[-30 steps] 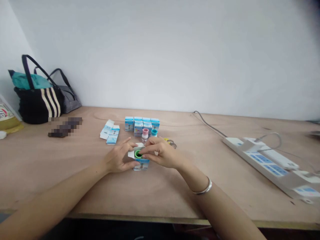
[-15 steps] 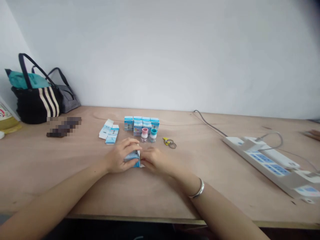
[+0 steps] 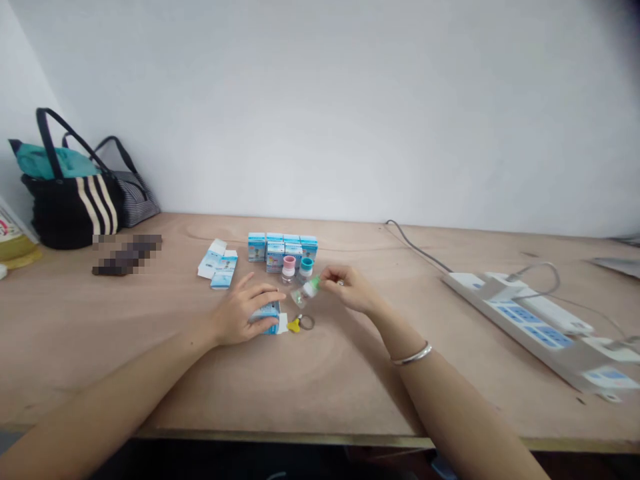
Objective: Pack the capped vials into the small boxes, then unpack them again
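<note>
**Green-capped bottle out, pinched in your right hand**

The clear plastic bottle with a green cap (image 3: pixel 309 290) is now out of the small blue-and-white carton (image 3: pixel 265 318), tilted above the pale plywood surface (image 3: pixel 150 387). Your right hand (image 3: pixel 349 289) pinches it, fingertips together. Your left hand (image 3: pixel 241 310) stays clamped over the carton, with a yellow tag on a metal ring (image 3: pixel 295 325) just right of it.
</note>
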`<state>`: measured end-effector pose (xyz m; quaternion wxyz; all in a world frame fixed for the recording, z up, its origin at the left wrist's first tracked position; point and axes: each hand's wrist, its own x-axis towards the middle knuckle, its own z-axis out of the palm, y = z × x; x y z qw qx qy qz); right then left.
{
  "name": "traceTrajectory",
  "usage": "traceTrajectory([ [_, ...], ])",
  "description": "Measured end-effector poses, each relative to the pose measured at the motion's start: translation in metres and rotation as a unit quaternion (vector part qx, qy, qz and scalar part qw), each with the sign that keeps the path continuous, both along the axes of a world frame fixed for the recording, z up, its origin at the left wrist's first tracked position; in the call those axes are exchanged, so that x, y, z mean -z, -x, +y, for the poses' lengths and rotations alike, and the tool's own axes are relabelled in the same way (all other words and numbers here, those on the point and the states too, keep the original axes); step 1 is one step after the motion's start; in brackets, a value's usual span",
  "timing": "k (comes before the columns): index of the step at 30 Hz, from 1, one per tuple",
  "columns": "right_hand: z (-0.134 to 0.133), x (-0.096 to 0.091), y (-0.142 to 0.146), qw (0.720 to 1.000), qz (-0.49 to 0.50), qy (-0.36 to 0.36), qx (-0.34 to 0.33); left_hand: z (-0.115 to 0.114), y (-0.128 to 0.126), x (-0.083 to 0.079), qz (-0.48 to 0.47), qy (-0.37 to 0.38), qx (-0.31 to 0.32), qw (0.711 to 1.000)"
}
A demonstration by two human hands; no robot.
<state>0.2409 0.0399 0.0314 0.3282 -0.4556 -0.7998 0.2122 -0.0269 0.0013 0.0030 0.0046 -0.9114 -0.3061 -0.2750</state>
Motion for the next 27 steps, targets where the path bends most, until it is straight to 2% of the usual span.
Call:
traceTrajectory([
  [2, 0.004, -0.005, -0.009, 0.999, 0.001, -0.032, 0.036, 0.000, 0.000, 0.001, 0.002, -0.001, 0.002, 1.000],
  [5, 0.008, -0.011, -0.016, 0.988, -0.055, -0.120, 0.077, 0.001, -0.002, 0.001, 0.004, 0.002, 0.000, 1.000],
  [8, 0.010, -0.012, -0.018, 0.961, -0.143, -0.207, 0.112, 0.001, -0.003, 0.001, -0.005, 0.005, -0.004, 1.000],
  [11, 0.012, -0.008, -0.015, 0.933, -0.214, -0.253, 0.137, 0.003, -0.004, 0.002, -0.016, 0.004, -0.001, 1.000],
  [17, 0.022, 0.004, -0.009, 0.915, -0.248, -0.292, 0.126, 0.004, -0.004, 0.003, -0.016, -0.001, 0.001, 1.000],
  [27, 0.029, 0.011, -0.009, 0.923, -0.213, -0.295, 0.126, 0.001, -0.005, 0.001, -0.007, 0.008, -0.006, 1.000],
])
